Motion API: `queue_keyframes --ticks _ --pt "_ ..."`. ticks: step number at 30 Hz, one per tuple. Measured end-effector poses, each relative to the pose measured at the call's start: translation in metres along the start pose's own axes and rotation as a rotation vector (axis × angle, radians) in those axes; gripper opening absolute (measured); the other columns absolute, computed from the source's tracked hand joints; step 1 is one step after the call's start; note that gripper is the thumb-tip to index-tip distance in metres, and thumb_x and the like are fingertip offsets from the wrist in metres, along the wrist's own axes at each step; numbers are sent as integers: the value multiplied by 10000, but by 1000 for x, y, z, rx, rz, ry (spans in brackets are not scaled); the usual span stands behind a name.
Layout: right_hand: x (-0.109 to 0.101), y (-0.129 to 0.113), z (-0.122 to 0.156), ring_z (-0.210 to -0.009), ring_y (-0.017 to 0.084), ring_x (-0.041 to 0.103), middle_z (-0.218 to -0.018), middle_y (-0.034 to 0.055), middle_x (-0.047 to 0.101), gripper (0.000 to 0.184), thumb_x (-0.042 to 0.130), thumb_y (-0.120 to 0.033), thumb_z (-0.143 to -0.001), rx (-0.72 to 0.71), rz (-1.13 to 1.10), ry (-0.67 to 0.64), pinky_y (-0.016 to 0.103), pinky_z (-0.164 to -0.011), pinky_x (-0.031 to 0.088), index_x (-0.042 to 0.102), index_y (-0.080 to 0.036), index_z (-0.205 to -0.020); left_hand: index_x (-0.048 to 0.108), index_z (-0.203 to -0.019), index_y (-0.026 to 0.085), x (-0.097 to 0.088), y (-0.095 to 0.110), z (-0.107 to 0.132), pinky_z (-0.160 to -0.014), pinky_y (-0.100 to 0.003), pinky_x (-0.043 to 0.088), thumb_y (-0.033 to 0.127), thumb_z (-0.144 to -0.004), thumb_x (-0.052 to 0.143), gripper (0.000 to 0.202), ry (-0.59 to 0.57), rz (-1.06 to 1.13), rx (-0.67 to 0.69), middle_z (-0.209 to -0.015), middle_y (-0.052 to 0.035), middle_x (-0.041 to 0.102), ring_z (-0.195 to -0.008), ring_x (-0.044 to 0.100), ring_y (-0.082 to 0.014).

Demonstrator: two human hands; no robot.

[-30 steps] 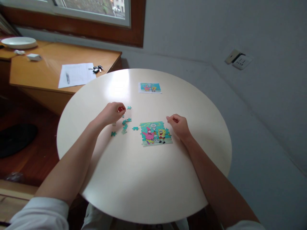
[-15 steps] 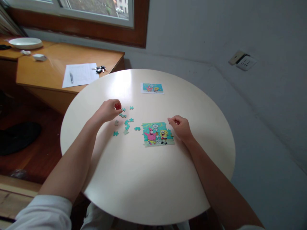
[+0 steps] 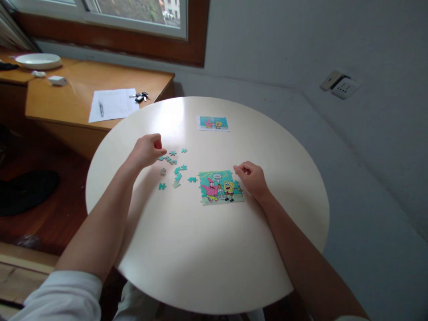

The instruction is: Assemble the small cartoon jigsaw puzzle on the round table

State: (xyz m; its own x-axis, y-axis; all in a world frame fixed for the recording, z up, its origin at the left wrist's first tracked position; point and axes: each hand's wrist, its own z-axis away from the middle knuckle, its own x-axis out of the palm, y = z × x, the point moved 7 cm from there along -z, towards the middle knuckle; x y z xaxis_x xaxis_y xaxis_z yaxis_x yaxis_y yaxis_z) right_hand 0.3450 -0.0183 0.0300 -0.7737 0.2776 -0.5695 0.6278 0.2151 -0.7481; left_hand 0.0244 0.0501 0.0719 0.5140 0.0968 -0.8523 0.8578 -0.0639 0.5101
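My left hand [image 3: 147, 149] hovers at the upper left of the loose puzzle pieces [image 3: 177, 170]. Its thumb is stretched out, apart from the curled fingers, and nothing shows between them. Several teal pieces lie scattered below and to its right; a single piece [image 3: 192, 179] sits just left of the joined jigsaw puzzle [image 3: 217, 189]. Pink, yellow and pale cartoon figures fill that puzzle, and its upper right edge is uneven. At this corner rests my right hand [image 3: 251, 177], fingers curled and thumb pressed to them. Whatever the fingertips hold is hidden.
A small printed picture [image 3: 213, 123] with the same figures lies toward the far side of the round white table [image 3: 200, 254]. On the wooden desk [image 3: 73, 93] behind are a sheet of paper [image 3: 113, 106], keys [image 3: 141, 96], a pen [image 3: 101, 109] and a white round dish [image 3: 38, 61].
My left hand has drawn slightly left and up, off the loose pieces, and one more piece shows beneath it. My right hand has stayed by the puzzle's corner.
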Motion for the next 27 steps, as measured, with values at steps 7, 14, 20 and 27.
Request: queue_keyframes --ticks 7,14,20,27 --pt "0 -1 0 -527 117 373 -540 -19 451 292 552 -345 -735 -15 9 4 283 -550 332 441 -210 -501 417 -531 200 -6 1 2 -561 -277 303 229 -608 585 187 5 14 -27 -523 14 441 -602 459 -155" --pt "1 0 0 -522 116 369 -540 -18 446 299 553 -347 -736 -18 13 -2 285 -547 323 433 -211 -498 416 -517 196 0 -5 0 -532 -267 274 222 -600 577 183 -34 44 -40 -504 26 420 -550 422 -135" --pt "0 -3 1 -528 121 384 -542 -16 457 289 551 -329 -743 -33 23 -12 283 -551 333 440 -212 -503 438 -511 190 5 -5 0 -540 -268 297 197 -579 581 158 -88 69 -26 -546 15 491 -563 456 -140" --pt "2 -2 0 -524 118 379 -541 -15 450 290 551 -329 -743 -32 27 -18 280 -548 332 440 -210 -503 470 -542 182 9 -4 0 -564 -274 339 222 -597 609 155 -115 109 -44 -607 -16 573 -604 516 -156"
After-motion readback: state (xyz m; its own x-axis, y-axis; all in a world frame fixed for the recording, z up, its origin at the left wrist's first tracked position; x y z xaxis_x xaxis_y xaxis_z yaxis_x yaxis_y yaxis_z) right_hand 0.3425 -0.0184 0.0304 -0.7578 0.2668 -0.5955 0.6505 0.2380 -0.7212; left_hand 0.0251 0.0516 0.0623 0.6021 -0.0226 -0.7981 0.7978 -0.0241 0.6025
